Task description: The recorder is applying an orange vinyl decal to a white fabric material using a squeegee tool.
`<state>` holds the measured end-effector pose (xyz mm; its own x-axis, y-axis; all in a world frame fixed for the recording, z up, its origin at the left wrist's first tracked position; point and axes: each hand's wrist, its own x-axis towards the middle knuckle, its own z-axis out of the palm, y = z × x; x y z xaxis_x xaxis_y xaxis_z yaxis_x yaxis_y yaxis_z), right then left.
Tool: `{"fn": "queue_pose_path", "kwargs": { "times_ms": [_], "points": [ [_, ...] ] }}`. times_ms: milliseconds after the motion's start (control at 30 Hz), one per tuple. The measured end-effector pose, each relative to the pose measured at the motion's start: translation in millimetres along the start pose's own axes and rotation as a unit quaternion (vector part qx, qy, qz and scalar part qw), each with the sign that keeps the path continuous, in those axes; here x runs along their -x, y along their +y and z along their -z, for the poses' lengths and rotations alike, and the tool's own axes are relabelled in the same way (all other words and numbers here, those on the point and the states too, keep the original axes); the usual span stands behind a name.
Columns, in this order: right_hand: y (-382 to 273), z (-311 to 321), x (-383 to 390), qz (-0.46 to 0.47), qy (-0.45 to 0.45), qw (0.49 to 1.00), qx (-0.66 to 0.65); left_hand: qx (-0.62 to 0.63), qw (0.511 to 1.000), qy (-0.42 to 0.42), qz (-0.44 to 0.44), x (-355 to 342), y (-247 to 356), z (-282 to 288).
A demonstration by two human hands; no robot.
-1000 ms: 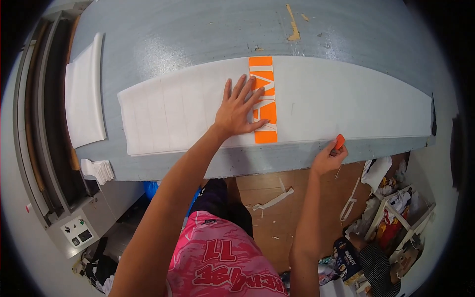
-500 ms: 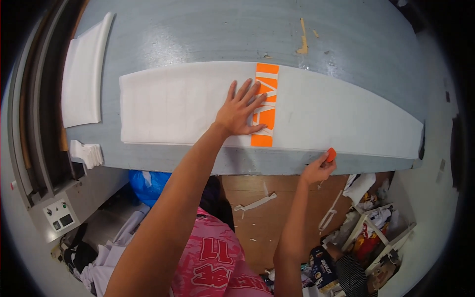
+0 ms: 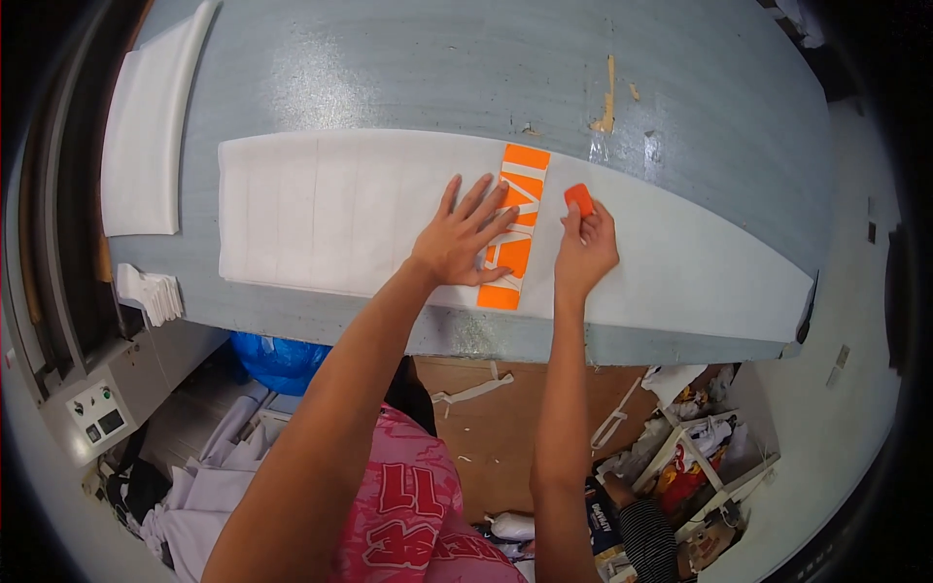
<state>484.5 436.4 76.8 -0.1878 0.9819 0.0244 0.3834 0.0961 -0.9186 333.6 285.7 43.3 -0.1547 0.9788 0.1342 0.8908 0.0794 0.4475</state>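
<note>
A long white cloth panel (image 3: 389, 165) lies flat on the grey-blue table, rounded along its far edge and marked with faint lines across its left part. Over its middle is an orange strip with cut-out letter shapes, like a stencil (image 3: 530, 155). My left hand (image 3: 459, 233) presses on this strip, fingers spread, palm partly on the cloth. Just right of the strip, my right hand (image 3: 588, 243) pinches a small flat orange-red piece with rounded corners (image 3: 578, 198) between thumb and fingers, above the cloth.
A folded white cloth (image 3: 155, 126) rests at the table's left, with a small stack of white pieces (image 3: 151, 293) nearer me. A machine with a control panel (image 3: 100, 413) stands left. Below are a blue bag (image 3: 282, 364) and a shelf of cloth (image 3: 709, 457).
My right hand has moved up and left with the orange-red piece, from the cloth's near edge to beside the strip. The strip's near end has slanted left under my left hand.
</note>
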Motion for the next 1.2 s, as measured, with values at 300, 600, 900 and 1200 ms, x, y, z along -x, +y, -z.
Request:
{"fn": "queue_pose_path", "kwargs": {
  "times_ms": [300,600,900,1200],
  "points": [
    [-6,-47,-35,0.044,-0.060,0.997,0.015,0.009,1.000,-0.010,0.000,0,-3,6],
    [-12,-55,-43,0.055,-0.016,0.998,0.039,0.012,1.000,-0.017,0.007,-4,-3,5],
    [-11,-63,-37,-0.014,0.004,1.000,-0.014,0.011,1.000,-0.027,0.010,-3,-5,4],
    [-9,-55,-40,-0.051,0.013,0.996,-0.065,0.012,1.000,-0.023,0.008,-5,-2,4]
  ]
}}
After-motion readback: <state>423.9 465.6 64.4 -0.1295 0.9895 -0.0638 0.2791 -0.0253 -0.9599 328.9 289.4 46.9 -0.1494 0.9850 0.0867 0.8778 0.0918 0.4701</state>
